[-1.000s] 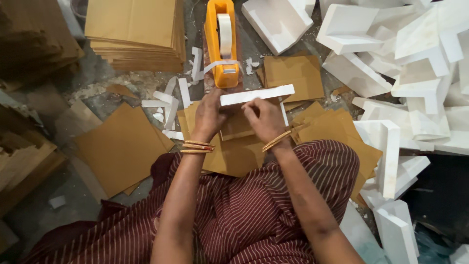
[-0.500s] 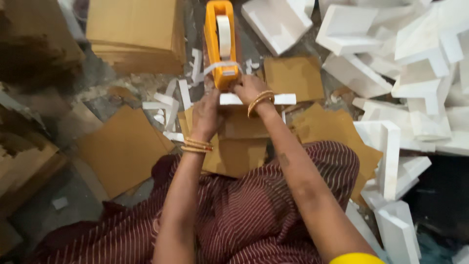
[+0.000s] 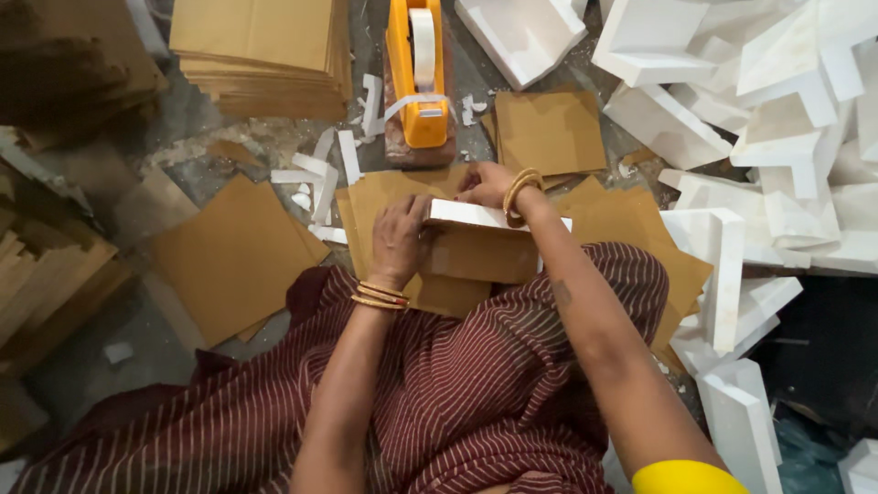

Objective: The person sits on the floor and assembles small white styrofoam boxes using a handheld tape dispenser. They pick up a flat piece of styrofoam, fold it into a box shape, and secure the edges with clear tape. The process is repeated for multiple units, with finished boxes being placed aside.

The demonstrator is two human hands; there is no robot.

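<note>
We hold a small box (image 3: 480, 242) over our lap, brown card on its near face and a white top edge, lying level just above a fan of loose brown sheets (image 3: 384, 197). Our left hand (image 3: 399, 240) grips the box's left end, fingers wrapped over the top and thumb side toward us. Our right hand (image 3: 489, 185) rests on the far top edge, fingers curled down onto it; whether it pinches a bit of tape there we cannot tell, as the fingertips are hidden. Gold bangles (image 3: 378, 296) sit on both wrists. Just beyond the box stands an orange tape dispenser (image 3: 419, 78) with a white roll and a strip hanging off its front. White tape scraps (image 3: 325, 165) litter the floor to its left. A neat stack of card (image 3: 261, 50) lies at the far left, one square sheet (image 3: 549, 131) sits near the dispenser's right, and white foam blocks (image 3: 759, 119) pile along the right side. Our striped maroon cloth (image 3: 476, 393) fills the foreground.
</note>
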